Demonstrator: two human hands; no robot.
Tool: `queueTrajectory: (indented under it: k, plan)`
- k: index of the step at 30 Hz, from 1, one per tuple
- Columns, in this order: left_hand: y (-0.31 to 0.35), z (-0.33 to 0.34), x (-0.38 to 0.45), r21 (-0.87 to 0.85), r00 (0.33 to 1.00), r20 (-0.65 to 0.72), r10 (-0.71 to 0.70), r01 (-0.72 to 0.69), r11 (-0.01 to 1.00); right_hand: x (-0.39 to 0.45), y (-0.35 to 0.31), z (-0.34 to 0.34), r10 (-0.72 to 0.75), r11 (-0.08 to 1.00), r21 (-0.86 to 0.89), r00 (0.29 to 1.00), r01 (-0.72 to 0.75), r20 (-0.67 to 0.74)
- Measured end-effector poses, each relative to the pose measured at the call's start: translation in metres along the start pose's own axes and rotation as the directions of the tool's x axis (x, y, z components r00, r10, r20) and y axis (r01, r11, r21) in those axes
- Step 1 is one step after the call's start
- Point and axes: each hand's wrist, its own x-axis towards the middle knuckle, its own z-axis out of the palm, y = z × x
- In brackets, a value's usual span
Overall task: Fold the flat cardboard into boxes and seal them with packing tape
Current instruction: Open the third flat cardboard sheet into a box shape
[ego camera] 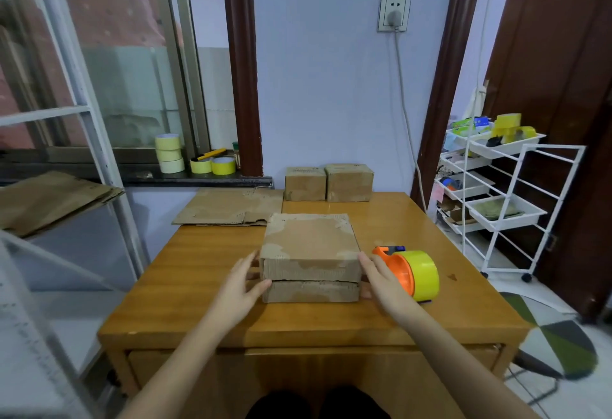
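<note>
The box [310, 258] sits between the flat-fingered left hand [243, 281] and right hand [381, 278], both pressing its ends, its long axis spanning them (tape dispenser [412, 273] just beyond the right).

Box [310, 258] on table [198, 263] before me | tape dispenser [410, 271] just right | flat cardboard [228, 208] behind-left | two boxes [328, 183] behind.

Folded cardboard boxes, three: one near [310, 258], two at the back [305, 183] [349, 182]. Flat cardboard sheet on the worktop, one [228, 207]. Tape dispenser, one [409, 273]. Tape rolls on the windowsill, five: three stacked [169, 153], two side by side [213, 165].
</note>
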Motion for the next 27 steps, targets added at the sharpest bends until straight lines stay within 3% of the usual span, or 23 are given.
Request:
queueTrajectory:
  k: [2,4,7,14,20,27]
  plan:
    - [0.004,-0.001,0.001,0.124,1.0,0.006,0.027,-0.027,0.992,0.003,-0.006,0.002,0.022,0.995,-0.101,0.999,-0.026,-0.038]
    - [0.005,-0.002,0.002,0.107,1.0,0.005,0.028,-0.028,0.994,0.006,-0.009,0.004,0.002,0.987,-0.162,0.996,-0.016,-0.09]
    - [0.005,-0.004,0.001,0.021,1.0,-0.003,-0.014,0.014,1.0,0.004,-0.01,0.004,-0.026,0.997,-0.075,0.994,0.018,-0.107]
    - [0.014,0.009,-0.004,0.092,0.994,-0.054,0.095,-0.09,0.992,-0.002,0.001,0.005,-0.081,0.995,0.056,0.992,0.087,-0.095]
    - [0.002,0.01,-0.007,0.24,0.982,0.043,0.182,-0.187,0.952,-0.009,0.019,0.001,-0.142,0.987,0.08,0.99,0.141,0.001]
    - [-0.004,0.004,-0.012,0.391,0.976,0.169,0.137,-0.194,0.9,-0.015,0.034,-0.007,-0.137,0.978,-0.135,0.98,0.156,0.144]
